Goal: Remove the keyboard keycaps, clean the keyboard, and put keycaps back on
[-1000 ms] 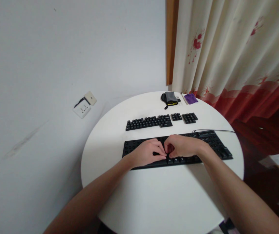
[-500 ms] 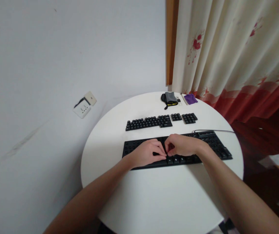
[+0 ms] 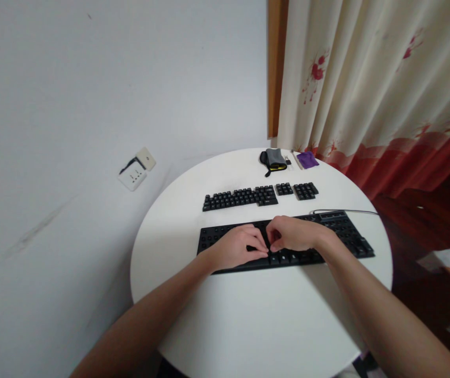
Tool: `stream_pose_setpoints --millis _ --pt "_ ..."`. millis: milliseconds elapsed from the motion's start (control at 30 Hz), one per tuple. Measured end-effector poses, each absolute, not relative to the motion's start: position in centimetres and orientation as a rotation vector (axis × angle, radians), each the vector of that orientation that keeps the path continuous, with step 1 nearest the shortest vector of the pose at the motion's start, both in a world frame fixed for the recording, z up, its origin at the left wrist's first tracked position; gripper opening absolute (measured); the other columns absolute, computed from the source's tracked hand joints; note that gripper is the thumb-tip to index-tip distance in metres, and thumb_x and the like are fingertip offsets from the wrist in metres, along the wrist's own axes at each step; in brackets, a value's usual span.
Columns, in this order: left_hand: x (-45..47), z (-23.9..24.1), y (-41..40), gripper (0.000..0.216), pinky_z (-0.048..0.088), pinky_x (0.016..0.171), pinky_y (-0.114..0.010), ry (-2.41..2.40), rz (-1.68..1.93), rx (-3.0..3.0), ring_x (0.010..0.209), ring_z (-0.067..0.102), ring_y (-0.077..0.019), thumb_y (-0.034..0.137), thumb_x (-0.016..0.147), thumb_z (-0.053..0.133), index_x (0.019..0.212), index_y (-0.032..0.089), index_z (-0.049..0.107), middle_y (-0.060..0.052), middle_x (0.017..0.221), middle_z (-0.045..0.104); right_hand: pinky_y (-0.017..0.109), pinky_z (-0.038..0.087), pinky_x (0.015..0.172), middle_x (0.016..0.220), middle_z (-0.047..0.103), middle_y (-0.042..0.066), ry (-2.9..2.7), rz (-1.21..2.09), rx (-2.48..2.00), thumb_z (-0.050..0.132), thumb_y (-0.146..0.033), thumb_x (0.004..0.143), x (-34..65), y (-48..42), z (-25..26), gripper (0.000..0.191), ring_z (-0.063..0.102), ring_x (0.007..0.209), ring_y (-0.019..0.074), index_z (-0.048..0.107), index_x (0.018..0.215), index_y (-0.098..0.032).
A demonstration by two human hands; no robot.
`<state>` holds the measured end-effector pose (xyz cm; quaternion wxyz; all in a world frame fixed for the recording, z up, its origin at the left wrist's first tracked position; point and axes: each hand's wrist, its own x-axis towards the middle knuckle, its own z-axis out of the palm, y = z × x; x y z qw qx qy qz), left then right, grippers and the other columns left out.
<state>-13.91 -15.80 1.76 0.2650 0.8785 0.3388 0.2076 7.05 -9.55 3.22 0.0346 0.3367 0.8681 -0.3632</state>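
A black keyboard (image 3: 346, 231) with a cable lies across the middle of the round white table (image 3: 248, 325). Both my hands rest on its centre. My left hand (image 3: 236, 247) lies knuckles up with the fingers curled, the fingertips pressed onto the keys. My right hand (image 3: 293, 234) is curled too, its fingertips pinched close to the left hand's over one spot on the keys. What the fingers pinch is hidden. Behind the keyboard, loose black keycaps (image 3: 240, 198) lie laid out in rows in three groups.
At the table's far edge lie a grey and black pouch (image 3: 274, 159), a small white tool (image 3: 297, 160) and a purple cloth (image 3: 308, 159). A wall socket (image 3: 134, 174) sits low on the white wall. A cream and red curtain (image 3: 374, 94) hangs to the right.
My right hand has shifted very slightly up over the keys. Otherwise nothing has visibly moved.
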Motion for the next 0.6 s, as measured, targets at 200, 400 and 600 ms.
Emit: stream_pose_setpoints --millis 200,400,600 --pt "-13.88 1.74 -15.77 0.012 0.048 0.087 -0.03 0.92 0.556 2.379 0.091 0.064 -0.0162 0.029 0.088 0.069 0.091 0.021 0.078 -0.004 0.095 0.073 0.024 0.039 0.056 0.07 0.068 0.001 2.672 -1.103 1.043 0.071 -0.026 0.073 7.06 -9.58 3.34 0.01 0.06 0.065 0.0153 0.067 0.078 -0.018" --pt "-13.92 1.67 -15.79 0.015 0.048 0.086 -0.031 0.916 0.559 2.375 0.091 0.064 -0.0169 0.032 0.089 0.068 0.092 0.022 0.078 -0.005 0.095 0.073 0.024 0.038 0.056 0.07 0.068 0.001 2.683 -1.108 1.03 0.071 -0.025 0.073 7.03 -9.54 3.18 0.009 0.06 0.065 0.0149 0.067 0.078 -0.018" --pt "-13.93 1.68 -15.82 0.013 0.048 0.087 -0.03 0.923 0.554 2.376 0.092 0.063 -0.0168 0.03 0.089 0.069 0.091 0.021 0.078 -0.004 0.096 0.072 0.024 0.038 0.055 0.069 0.068 0.0 2.688 -1.114 1.035 0.071 -0.024 0.072 7.03 -9.6 3.35 0.009 0.06 0.064 0.0148 0.067 0.077 -0.018"
